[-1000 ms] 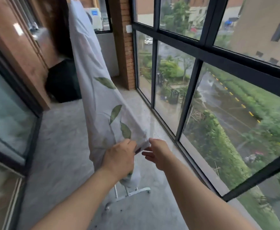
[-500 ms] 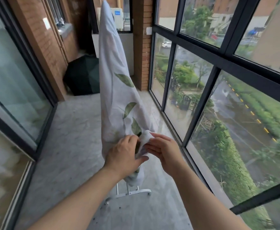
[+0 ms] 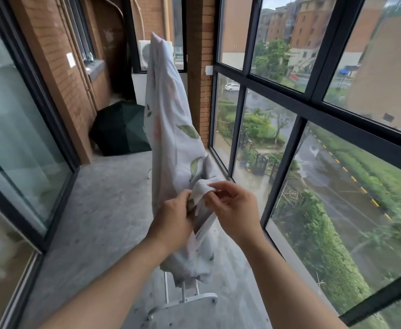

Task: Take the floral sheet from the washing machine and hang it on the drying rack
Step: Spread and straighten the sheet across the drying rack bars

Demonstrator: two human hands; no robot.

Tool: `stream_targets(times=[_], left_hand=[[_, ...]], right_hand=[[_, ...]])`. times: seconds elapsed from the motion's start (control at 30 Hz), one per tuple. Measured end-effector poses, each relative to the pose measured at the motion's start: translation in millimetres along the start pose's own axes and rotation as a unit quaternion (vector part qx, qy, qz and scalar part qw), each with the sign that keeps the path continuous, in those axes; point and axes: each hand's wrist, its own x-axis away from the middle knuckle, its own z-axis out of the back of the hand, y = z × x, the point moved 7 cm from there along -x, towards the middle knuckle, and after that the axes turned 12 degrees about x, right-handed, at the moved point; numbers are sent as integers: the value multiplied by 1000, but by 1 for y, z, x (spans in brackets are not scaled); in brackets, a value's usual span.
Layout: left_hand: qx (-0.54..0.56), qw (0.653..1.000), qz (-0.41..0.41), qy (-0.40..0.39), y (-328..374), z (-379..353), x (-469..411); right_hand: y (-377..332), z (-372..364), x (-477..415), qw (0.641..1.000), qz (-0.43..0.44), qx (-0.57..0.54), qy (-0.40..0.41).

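Note:
The floral sheet (image 3: 171,129), pale with green leaves and faint pink prints, hangs draped over the white drying rack, which it hides except for the foot (image 3: 187,301) on the floor. My left hand (image 3: 173,222) grips a bunched fold of the sheet at its near edge. My right hand (image 3: 232,210) pinches a small white corner of the same fold between thumb and fingers, just right of the left hand. The washing machine is not in view.
A narrow balcony with a grey stone floor (image 3: 104,222). Black-framed windows (image 3: 287,148) run along the right, sliding glass doors (image 3: 23,143) along the left. A dark open umbrella (image 3: 121,129) lies at the far end by the brick wall.
My right hand, open and off the sheet a second ago, has closed on a corner of the fold. The view has tilted up and shifted, showing more of the sheet's top.

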Motion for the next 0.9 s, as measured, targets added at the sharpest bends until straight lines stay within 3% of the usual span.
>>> stream_targets(times=[0.07,0.13,0.23,0.33,0.47,0.53,0.6,0.63,0.7,0.77,0.8,0.9], left_hand=[[37,999,8,19,6,17,-4],[68,997,11,40,16,37,-9],[94,992,14,82,28,68,-19],[99,991,-4,88,44,93,-22],[-31,996,-71,48,68,110,-15],[-183,978,-94,25,72,111,-12],[-260,958,-109,50,71,122,-13],[-238,962,-112,70,70,129,-14],[-149,976,-114,114,70,145,-14],[-83,983,-103,131,73,152,-15],[-60,986,-92,126,75,151,-15],[2,991,-55,122,75,150,-18]], right_hand=[[-9,9,0,994,48,53,81],[-12,12,-1,986,82,91,111],[-14,-2,-7,981,92,166,46],[-16,-10,-14,982,44,185,-11],[-31,4,-17,995,-65,32,61],[-42,3,-19,996,-56,-48,59],[-58,-1,-16,994,3,-106,-13],[-66,-3,-15,994,49,-81,-56],[-78,-11,-11,976,143,118,-118],[-84,-18,-12,914,199,343,-88],[-90,-18,-14,905,205,368,-58],[-92,-9,-26,958,171,231,0]])
